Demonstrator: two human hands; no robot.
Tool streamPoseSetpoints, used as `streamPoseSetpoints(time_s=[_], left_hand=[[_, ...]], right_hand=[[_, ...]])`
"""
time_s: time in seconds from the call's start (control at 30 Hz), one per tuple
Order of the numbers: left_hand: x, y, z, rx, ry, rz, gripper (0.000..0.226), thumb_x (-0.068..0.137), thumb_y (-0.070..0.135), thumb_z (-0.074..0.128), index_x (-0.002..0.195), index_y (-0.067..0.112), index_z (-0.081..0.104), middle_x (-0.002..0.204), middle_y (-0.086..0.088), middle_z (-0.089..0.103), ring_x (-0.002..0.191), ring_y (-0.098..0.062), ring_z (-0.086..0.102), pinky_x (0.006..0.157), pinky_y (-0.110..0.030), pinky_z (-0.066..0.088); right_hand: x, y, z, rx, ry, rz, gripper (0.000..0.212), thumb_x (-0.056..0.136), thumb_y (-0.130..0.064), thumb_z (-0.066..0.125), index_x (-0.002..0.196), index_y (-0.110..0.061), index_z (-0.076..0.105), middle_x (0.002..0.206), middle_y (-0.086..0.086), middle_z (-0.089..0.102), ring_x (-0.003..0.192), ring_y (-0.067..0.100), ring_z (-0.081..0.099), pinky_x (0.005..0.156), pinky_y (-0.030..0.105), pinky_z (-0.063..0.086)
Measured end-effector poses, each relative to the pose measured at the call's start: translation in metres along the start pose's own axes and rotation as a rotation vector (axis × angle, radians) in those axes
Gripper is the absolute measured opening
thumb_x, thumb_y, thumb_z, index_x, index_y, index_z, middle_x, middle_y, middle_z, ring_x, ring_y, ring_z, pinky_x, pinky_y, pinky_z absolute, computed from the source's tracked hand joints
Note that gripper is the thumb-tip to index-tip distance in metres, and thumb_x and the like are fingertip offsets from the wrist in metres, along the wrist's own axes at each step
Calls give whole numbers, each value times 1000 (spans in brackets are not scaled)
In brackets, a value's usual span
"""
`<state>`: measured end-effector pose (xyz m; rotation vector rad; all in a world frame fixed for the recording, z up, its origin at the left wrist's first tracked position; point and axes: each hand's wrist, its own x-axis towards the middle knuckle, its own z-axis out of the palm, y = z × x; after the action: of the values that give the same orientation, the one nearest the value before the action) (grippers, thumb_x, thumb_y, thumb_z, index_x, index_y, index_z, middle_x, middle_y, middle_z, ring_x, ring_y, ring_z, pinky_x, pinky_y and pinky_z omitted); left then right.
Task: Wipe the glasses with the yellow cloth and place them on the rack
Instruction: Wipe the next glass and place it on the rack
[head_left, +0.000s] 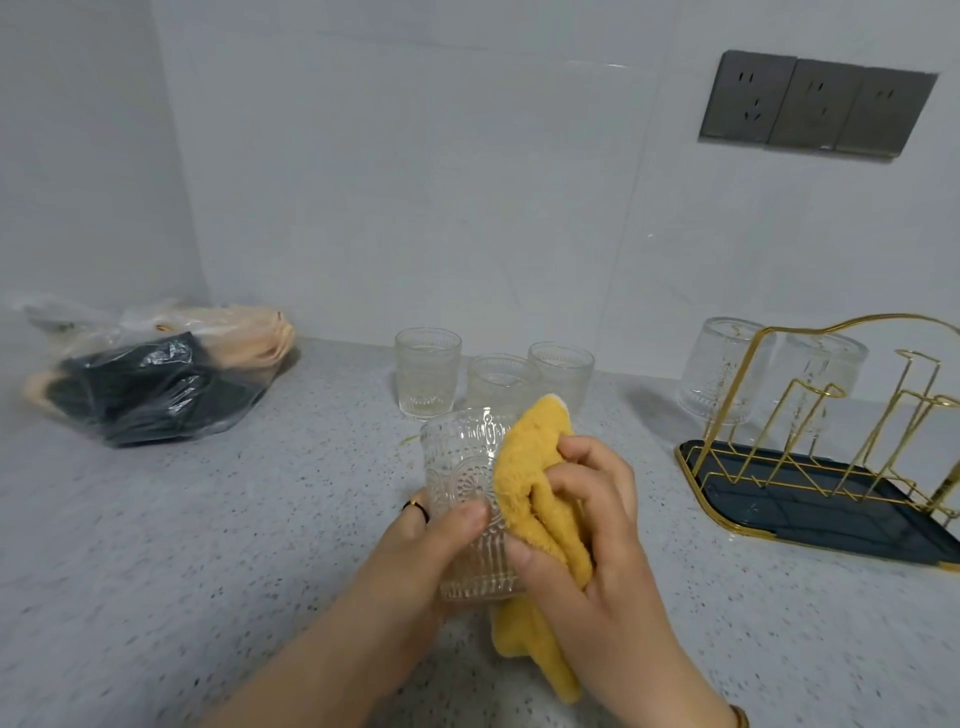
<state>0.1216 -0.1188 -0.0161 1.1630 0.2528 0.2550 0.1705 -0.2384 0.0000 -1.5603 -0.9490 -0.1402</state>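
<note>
My left hand (434, 540) grips an embossed clear glass (460, 467) upright above the counter. My right hand (597, 525) holds the yellow cloth (530, 467) bunched against the glass's right side, and the cloth's tail hangs below it. Three more glasses (427, 371) (498, 379) (561, 371) stand upright behind, near the wall. The gold wire rack (831, 410) on its dark tray (810, 512) sits at the right, with two glasses (719, 369) (821, 379) upside down on its far pegs.
A speckled grey counter (234, 545) runs to a white tiled wall. At the left lies a clear plastic bag (150, 382) with dark and tan items inside. Grey wall sockets (810, 104) sit at the upper right. The rack's near pegs hold nothing.
</note>
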Motion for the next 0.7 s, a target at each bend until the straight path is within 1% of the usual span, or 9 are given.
streamPoseSetpoints(time_s=[0.1,0.17,0.23,0.3,0.4,0.43,0.5,0.57,0.7], left_hand=[[-3,1,3,27,-14,38,79,39,36,72,111,6,56,77,-6,73,68,-21,71,57,-34,54],[-1,2,2,14,14,54,69,48,29,73,112,8,57,80,-7,74,71,-23,72,60,-36,55],[1,6,0,-27,50,94,62,56,26,78,112,8,58,88,-9,74,77,-24,72,61,-35,57],[4,9,-5,-38,93,126,62,58,34,74,112,9,58,94,-10,74,83,-24,71,65,-35,58],[5,11,-9,32,118,117,66,58,38,74,115,9,58,104,-15,70,94,-29,68,75,-43,57],[4,9,-9,83,102,103,69,52,42,71,112,11,60,103,-15,70,95,-30,67,78,-45,56],[0,6,-5,168,57,94,57,50,40,72,101,18,64,91,-8,73,86,-25,70,74,-41,55],[-4,3,-1,211,6,106,44,58,33,68,101,22,62,87,0,75,82,-18,71,71,-35,54],[-2,4,-2,168,28,107,43,62,36,74,101,23,61,90,0,75,84,-19,72,73,-37,55]], right_hand=[[5,1,-5,36,53,45,26,62,-48,52,85,-59,47,113,-13,44,100,-12,45,80,2,37],[9,5,-9,126,48,172,19,66,-47,57,85,-48,53,93,-9,57,83,-7,55,70,6,42],[8,10,-9,163,19,285,12,73,-42,59,84,-40,55,79,-3,61,69,-2,57,63,14,47],[1,13,-2,42,29,202,19,66,-48,57,81,-35,54,85,-6,58,77,-4,55,68,11,44],[-6,15,13,-158,38,-61,18,67,-42,51,82,-32,49,116,-29,38,105,-9,43,83,4,35],[-6,15,14,-206,47,-127,18,69,-38,52,86,-36,47,119,-35,32,110,-9,40,88,5,34],[-1,15,9,-208,117,-176,16,71,-35,51,85,-40,45,123,-30,31,113,-14,35,92,3,29],[5,13,-1,-118,191,-111,13,71,-37,51,83,-39,46,117,-20,42,108,-17,39,90,2,31],[9,19,-8,134,133,227,12,74,-39,56,85,-34,53,82,-12,61,75,1,59,73,25,50]])
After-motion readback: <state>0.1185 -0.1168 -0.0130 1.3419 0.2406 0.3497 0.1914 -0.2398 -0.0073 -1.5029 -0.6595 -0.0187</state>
